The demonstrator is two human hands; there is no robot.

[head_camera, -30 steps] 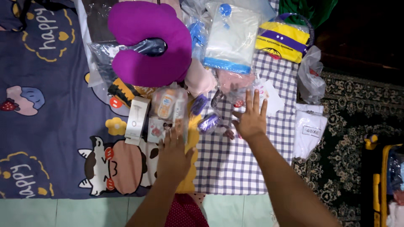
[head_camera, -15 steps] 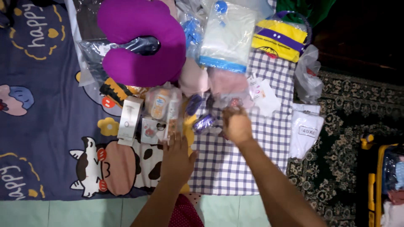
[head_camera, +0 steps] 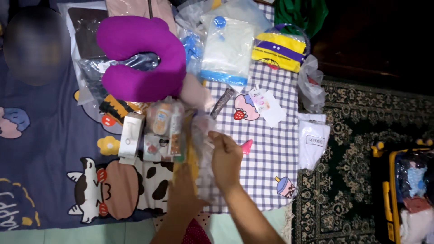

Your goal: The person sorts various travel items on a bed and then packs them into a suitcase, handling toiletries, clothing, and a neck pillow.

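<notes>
My right hand (head_camera: 226, 158) is closed on a crumpled clear plastic bag (head_camera: 202, 135), lifted over the edge of the purple-checked cloth (head_camera: 271, 144). My left hand (head_camera: 183, 190) lies just below and left of it, against the bag's lower part; the bag hides its fingers, so its grip is unclear. A small pink item (head_camera: 247, 145) lies on the cloth right of my right hand. Left of the bag sit a clear pouch of small bottles (head_camera: 163, 123) and a white box (head_camera: 131, 134).
A purple neck pillow (head_camera: 140, 58), a sealed bag with a blue cap (head_camera: 226, 49) and a yellow-and-purple bag (head_camera: 280, 47) lie further back. Paper cards (head_camera: 267, 103), a white packet (head_camera: 313, 143) and a patterned carpet (head_camera: 348, 180) are to the right, with a yellow suitcase (head_camera: 393, 194).
My right hand went from flat on the checked cloth to closed on the clear bag and drew it towards me. My left hand slid back a little. The view shifted left.
</notes>
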